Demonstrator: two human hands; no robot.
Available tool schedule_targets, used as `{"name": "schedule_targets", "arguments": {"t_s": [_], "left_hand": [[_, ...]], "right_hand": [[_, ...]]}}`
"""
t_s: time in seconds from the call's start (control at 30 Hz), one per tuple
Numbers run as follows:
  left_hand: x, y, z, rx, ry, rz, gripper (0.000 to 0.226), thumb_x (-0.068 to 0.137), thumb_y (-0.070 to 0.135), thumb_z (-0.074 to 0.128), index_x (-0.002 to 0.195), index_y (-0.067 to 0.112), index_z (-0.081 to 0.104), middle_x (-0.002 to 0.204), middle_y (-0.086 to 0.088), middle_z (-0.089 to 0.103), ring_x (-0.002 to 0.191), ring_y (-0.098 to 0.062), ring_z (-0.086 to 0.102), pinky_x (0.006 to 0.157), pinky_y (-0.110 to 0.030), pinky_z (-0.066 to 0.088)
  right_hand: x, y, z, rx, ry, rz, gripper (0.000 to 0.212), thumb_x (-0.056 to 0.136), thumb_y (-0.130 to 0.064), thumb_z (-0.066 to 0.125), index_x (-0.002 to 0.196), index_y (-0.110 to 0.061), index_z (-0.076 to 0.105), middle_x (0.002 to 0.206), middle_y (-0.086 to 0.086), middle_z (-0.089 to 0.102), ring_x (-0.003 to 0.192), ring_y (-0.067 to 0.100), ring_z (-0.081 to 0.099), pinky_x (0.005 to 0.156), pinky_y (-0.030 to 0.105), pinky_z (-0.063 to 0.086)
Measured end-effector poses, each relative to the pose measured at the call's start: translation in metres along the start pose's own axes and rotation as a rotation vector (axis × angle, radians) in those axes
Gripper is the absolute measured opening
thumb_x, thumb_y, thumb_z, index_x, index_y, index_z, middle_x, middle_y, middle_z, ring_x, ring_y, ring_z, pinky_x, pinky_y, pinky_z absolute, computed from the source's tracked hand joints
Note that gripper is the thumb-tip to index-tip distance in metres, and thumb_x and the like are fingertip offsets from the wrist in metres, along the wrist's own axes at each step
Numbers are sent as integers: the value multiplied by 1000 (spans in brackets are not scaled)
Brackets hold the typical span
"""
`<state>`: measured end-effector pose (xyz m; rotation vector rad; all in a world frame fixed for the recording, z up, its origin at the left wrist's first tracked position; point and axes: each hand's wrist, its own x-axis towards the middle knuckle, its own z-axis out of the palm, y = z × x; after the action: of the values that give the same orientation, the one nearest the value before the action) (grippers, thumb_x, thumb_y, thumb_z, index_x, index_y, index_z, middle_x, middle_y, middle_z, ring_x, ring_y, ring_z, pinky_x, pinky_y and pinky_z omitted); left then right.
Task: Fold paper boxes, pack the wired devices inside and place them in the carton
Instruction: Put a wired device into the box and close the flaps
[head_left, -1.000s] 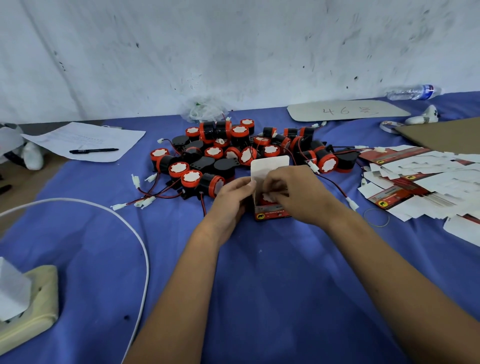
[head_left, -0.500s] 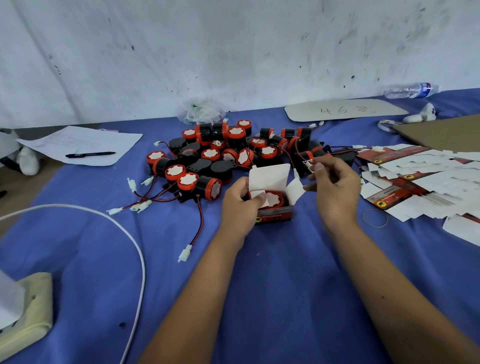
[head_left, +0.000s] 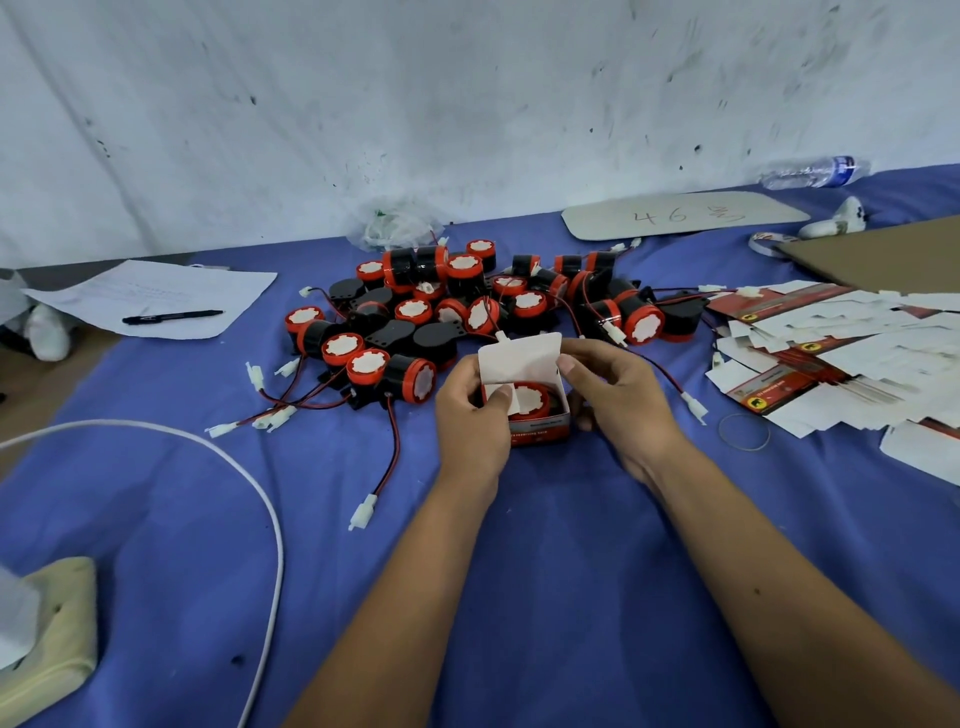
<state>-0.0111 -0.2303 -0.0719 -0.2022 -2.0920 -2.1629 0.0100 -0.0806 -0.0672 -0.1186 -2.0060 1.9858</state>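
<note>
Scuffed white wall at the back, and a blue cloth tabletop (head_left: 545, 571) with everything spread over it. The small paper box (head_left: 524, 395) sits right in front of the pile of devices (head_left: 467, 312), on the side nearer the person, with the stack of flat box blanks (head_left: 831, 364) off to its right.

The left hand (head_left: 470, 415) is wrapped around the box's left side, thumb pressing the small side flap down over the device (head_left: 532, 400) inside. The right hand (head_left: 618, 395) grips the right side, with thumb and finger pinching the top edge of the big lid flap (head_left: 519, 358). So both hands are clamped on the box, neither is free.

Orientation: the box stands with its mouth facing up, printed red front toward the person. The lid flap stands up at the far edge, leaning slightly back toward the pile. The box's long axis looks like it runs left to right. The device lies with its round white and red face pointing up out of the opening.

What could go wrong, I reckon: I can't see where this device's wire went. If a loop or the connector is sitting high, the lid could catch on it and refuse to tuck, or crease. The loose wires from the pile are also right behind the lid, so one could get trapped under it. Pressing too hard on thin card could buckle the wall.
</note>
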Motion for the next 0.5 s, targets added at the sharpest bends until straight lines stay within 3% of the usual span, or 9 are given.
{"name": "schedule_targets", "arguments": {"t_s": [0.17,0.23,0.33,0.43,0.5], "left_hand": [[1,-1,0,-67,18,-41,38,96,-11,54,120,16,66,113,-5,74,107,-22,70,89,-39,60],[-1,-1,0,-56,38,-15,42,95,-10,55,121,24,57,117,-2,72,110,-17,68,88,-34,60],[-3,-1,1,86,71,163,47,92,-11,57,121,20,37,121,-4,62,114,-17,63,87,-31,57],[-3,-2,2,240,31,266,34,92,-10,55,114,16,55,115,1,64,107,-14,60,85,-30,53],[-2,-4,1,303,18,258,33,95,-7,53,116,15,66,118,3,68,110,-12,61,92,-29,53]], "right_hand": [[0,1,-3,76,-64,49,22,100,-24,63,120,-20,71,105,6,75,68,22,57,54,31,47],[-1,1,-3,106,-112,51,24,102,-22,60,123,-18,69,109,11,73,74,23,57,52,27,45],[-2,1,-4,134,-151,65,26,104,-23,55,127,-20,67,117,15,70,84,24,58,57,28,46],[-2,1,-4,150,-156,69,25,104,-23,56,126,-17,66,116,14,71,82,22,60,57,25,48],[-2,2,-4,100,-161,49,24,102,-21,60,124,-17,67,113,10,73,80,19,63,57,26,48]]}}
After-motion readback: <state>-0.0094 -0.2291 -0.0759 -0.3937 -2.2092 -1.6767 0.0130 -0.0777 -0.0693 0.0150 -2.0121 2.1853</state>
